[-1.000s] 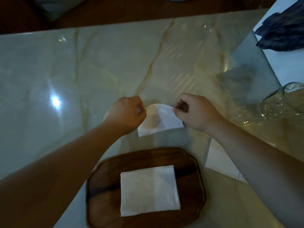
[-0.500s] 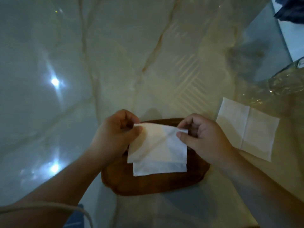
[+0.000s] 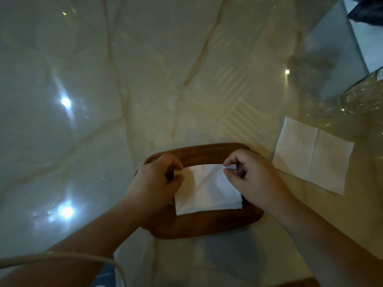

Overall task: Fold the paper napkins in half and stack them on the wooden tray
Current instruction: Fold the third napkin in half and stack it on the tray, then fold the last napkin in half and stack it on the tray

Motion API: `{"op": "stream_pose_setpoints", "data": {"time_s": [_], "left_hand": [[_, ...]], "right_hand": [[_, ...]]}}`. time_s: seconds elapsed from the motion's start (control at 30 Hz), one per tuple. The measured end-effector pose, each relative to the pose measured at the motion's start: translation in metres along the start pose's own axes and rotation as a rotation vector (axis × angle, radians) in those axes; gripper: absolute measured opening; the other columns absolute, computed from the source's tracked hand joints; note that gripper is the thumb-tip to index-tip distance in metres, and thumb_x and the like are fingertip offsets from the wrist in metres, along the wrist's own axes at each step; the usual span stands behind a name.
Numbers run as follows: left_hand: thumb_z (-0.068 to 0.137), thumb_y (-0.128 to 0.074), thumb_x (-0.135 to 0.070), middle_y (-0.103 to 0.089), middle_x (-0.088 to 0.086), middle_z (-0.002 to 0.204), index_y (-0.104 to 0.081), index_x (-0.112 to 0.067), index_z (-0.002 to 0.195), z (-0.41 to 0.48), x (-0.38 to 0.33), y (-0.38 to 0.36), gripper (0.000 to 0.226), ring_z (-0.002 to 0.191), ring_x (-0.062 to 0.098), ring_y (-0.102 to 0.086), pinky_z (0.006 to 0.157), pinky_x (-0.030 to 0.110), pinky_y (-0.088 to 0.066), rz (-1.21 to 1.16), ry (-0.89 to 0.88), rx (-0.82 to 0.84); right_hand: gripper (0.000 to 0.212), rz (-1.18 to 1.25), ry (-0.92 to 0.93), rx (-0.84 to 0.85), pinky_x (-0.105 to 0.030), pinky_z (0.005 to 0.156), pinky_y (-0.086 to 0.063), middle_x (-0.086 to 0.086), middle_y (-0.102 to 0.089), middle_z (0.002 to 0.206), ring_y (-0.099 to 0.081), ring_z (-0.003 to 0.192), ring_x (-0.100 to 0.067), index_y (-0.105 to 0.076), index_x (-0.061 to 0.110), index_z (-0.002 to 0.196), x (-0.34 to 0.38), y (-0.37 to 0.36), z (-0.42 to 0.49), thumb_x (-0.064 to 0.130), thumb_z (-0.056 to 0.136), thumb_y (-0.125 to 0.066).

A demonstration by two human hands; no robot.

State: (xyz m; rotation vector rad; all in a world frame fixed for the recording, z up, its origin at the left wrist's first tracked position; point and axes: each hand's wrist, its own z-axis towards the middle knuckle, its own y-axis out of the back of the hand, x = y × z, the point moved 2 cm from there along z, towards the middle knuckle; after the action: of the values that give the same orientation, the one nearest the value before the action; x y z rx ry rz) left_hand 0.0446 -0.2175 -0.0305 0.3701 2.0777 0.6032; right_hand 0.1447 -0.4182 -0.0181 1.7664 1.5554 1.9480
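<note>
A dark wooden tray (image 3: 207,226) lies on the marble table in front of me. A folded white napkin (image 3: 207,191) rests on the tray over another napkin whose edge shows at the lower right. My left hand (image 3: 157,183) pinches the folded napkin's far left corner. My right hand (image 3: 248,179) pinches its far right corner between thumb and forefinger. An unfolded white napkin (image 3: 313,158) with a centre crease lies flat on the table to the right of the tray.
A clear glass vessel (image 3: 360,104) lies on its side at the right, just beyond the unfolded napkin. Dark blue cloth (image 3: 369,11) sits at the top right corner. A pale cord (image 3: 62,257) crosses my left forearm at the bottom left.
Both hands brought the folded napkin from the table beyond the tray down onto the napkin on the tray. The view has tilted downward and closer.
</note>
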Motion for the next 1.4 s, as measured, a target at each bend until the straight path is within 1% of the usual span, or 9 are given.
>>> {"op": "stream_pose_setpoints", "data": {"time_s": [0.2, 0.37, 0.47, 0.67, 0.8, 0.93, 1.07, 1.27, 1.4], "left_hand": [[0.084, -0.064, -0.022, -0.05, -0.018, 0.076, -0.052, -0.034, 0.089, 0.0, -0.003, 0.002, 0.018, 0.065, 0.004, -0.055, 0.056, 0.019, -0.046, 0.225, -0.186, -0.034], [0.085, -0.06, -0.027, -0.053, -0.003, 0.106, -0.062, -0.025, 0.099, -0.01, -0.008, 0.006, 0.014, 0.082, 0.018, -0.058, 0.057, 0.032, -0.051, 0.449, -0.361, -0.049], [0.083, -0.064, -0.026, -0.056, 0.003, 0.108, -0.064, -0.022, 0.098, -0.017, -0.012, 0.012, 0.016, 0.087, 0.022, -0.06, 0.055, 0.03, -0.046, 0.528, -0.461, -0.079], [0.083, -0.064, -0.028, -0.062, 0.004, 0.113, -0.065, -0.021, 0.107, -0.023, -0.032, 0.017, 0.024, 0.1, 0.025, -0.059, 0.077, 0.039, -0.053, 0.6, -0.528, -0.007], [0.084, -0.062, -0.029, -0.065, 0.005, 0.107, -0.066, -0.021, 0.105, -0.023, -0.057, 0.004, 0.023, 0.095, 0.027, -0.061, 0.074, 0.039, -0.053, 0.618, -0.58, 0.009], [0.084, -0.036, -0.047, -0.066, 0.002, 0.094, -0.067, -0.023, 0.098, -0.016, -0.089, -0.017, 0.042, 0.084, 0.023, -0.062, 0.064, 0.03, -0.046, 0.629, -0.613, -0.003], [0.087, -0.047, -0.04, -0.063, -0.001, 0.098, -0.065, -0.024, 0.102, -0.005, -0.119, -0.046, 0.028, 0.089, 0.022, -0.061, 0.068, 0.033, -0.049, 0.628, -0.553, -0.013], [0.089, -0.052, -0.035, -0.061, -0.002, 0.108, -0.059, -0.023, 0.109, 0.028, -0.169, -0.083, 0.025, 0.092, 0.017, -0.058, 0.073, 0.034, -0.05, 0.6, -0.434, -0.005], [0.088, -0.056, -0.032, -0.062, 0.002, 0.111, -0.059, -0.022, 0.11, 0.063, -0.194, -0.103, 0.024, 0.094, 0.02, -0.06, 0.078, 0.038, -0.052, 0.58, -0.398, -0.019]], "right_hand": [[0.01, -0.113, -0.02, -0.007, -0.008, 0.056, -0.036, 0.018, -0.046, 0.071, -0.051, 0.061, 0.0, -0.063, 0.019, 0.089, 0.001, -0.003, 0.002, 0.014, 0.082, -0.069], [0.015, -0.322, 0.021, -0.068, -0.024, 0.06, -0.044, 0.003, -0.051, 0.103, -0.055, 0.077, -0.011, -0.061, 0.017, 0.093, 0.008, -0.006, -0.012, 0.025, 0.082, -0.067], [0.017, -0.309, -0.019, -0.125, -0.028, 0.057, -0.047, 0.001, -0.05, 0.102, -0.054, 0.064, -0.012, -0.06, 0.017, 0.093, 0.019, -0.003, -0.023, 0.028, 0.082, -0.067], [0.015, -0.234, -0.161, -0.229, -0.02, 0.059, -0.041, 0.008, -0.048, 0.102, -0.055, 0.064, -0.007, -0.058, 0.023, 0.093, 0.032, 0.004, -0.064, 0.034, 0.085, -0.063], [0.014, -0.171, -0.237, -0.267, -0.027, 0.062, -0.049, 0.011, -0.05, 0.1, -0.056, 0.066, -0.008, -0.058, 0.027, 0.093, 0.01, 0.024, -0.087, 0.037, 0.085, -0.061], [0.015, -0.099, -0.279, -0.301, -0.036, 0.066, -0.051, 0.006, -0.057, 0.098, -0.058, 0.069, -0.013, -0.061, 0.023, 0.092, -0.035, 0.05, -0.095, 0.034, 0.083, -0.064], [0.013, -0.072, -0.345, -0.298, -0.029, 0.064, -0.047, 0.012, -0.06, 0.09, -0.054, 0.065, -0.004, -0.059, 0.027, 0.088, -0.091, 0.083, -0.097, 0.034, 0.08, -0.066], [0.016, -0.033, -0.521, -0.275, -0.028, 0.062, -0.041, 0.009, -0.064, 0.077, -0.059, 0.072, -0.011, -0.059, 0.024, 0.081, -0.151, 0.139, -0.099, 0.039, 0.082, -0.067], [0.028, -0.119, -0.632, -0.174, -0.032, 0.064, -0.047, 0.008, -0.064, 0.07, -0.062, 0.071, -0.017, -0.057, 0.023, 0.071, -0.176, 0.151, -0.095, 0.049, 0.078, -0.066]]}}
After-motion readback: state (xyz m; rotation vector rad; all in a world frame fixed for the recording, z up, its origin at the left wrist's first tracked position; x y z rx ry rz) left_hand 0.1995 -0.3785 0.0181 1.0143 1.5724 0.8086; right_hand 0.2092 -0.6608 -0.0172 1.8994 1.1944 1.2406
